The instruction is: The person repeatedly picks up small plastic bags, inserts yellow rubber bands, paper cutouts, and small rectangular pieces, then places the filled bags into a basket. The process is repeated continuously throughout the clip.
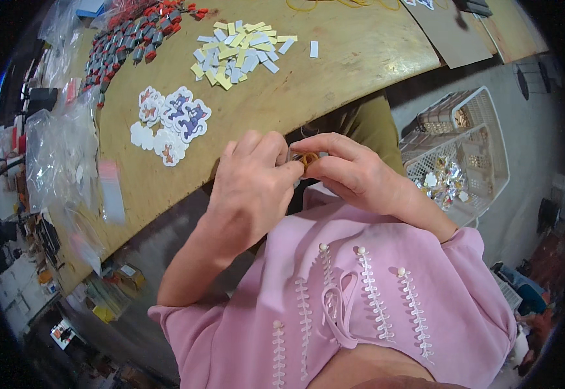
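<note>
My left hand (250,178) and my right hand (357,170) meet in front of my body, just off the table's near edge. Both are closed, thumb toward fingers, on a small loop of orange-brown band (306,157). Something grey and see-through shows beside it at the left fingertips; its kind is mostly hidden by the fingers. On the table, left of my left hand, lie cartoon cat stickers or cut-outs (192,121) with more small white-edged cut-outs (169,147), some face down.
A pile of yellow and pale-blue strips (240,52) lies on the wooden table (354,58). Small red-and-grey parts (133,39) spread behind at left, near clear plastic bags (56,152). White plastic baskets (490,146) stand on the floor at right, one holding shiny packets (444,181).
</note>
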A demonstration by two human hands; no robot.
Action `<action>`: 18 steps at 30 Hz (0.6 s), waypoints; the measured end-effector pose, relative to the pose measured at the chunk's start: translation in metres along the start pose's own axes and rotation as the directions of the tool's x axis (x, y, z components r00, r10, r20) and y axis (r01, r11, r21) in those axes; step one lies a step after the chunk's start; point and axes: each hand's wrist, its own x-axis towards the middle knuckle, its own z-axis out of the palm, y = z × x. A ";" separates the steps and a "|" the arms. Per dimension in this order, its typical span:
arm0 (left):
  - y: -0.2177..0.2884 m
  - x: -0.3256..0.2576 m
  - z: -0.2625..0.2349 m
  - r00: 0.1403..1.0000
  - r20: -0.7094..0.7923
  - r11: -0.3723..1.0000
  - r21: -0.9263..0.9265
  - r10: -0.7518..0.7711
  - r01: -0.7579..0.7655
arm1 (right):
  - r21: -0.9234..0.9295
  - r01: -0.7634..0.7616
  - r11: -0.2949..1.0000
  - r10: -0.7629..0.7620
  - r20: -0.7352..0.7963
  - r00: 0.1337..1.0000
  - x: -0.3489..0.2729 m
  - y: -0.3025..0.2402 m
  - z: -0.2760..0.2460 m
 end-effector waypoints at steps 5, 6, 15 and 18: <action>-0.008 -0.015 0.000 0.932 0.357 0.995 0.088 -0.066 0.037 | 0.088 -0.009 0.996 -0.002 0.120 0.993 0.003 -0.011 0.009; -0.009 -0.014 0.001 0.890 0.444 0.993 0.103 -0.102 0.063 | 0.087 -0.003 0.996 -0.006 0.109 0.994 0.003 -0.011 0.013; -0.016 -0.031 -0.012 0.929 -0.001 0.691 -0.669 -0.371 0.275 | 0.011 -0.011 1.000 0.012 -0.079 0.997 0.019 -0.016 -0.006; -0.019 -0.033 0.014 0.912 -0.139 0.662 -0.731 -0.386 0.168 | 0.020 -0.030 0.999 0.032 -0.090 0.995 0.023 -0.016 -0.006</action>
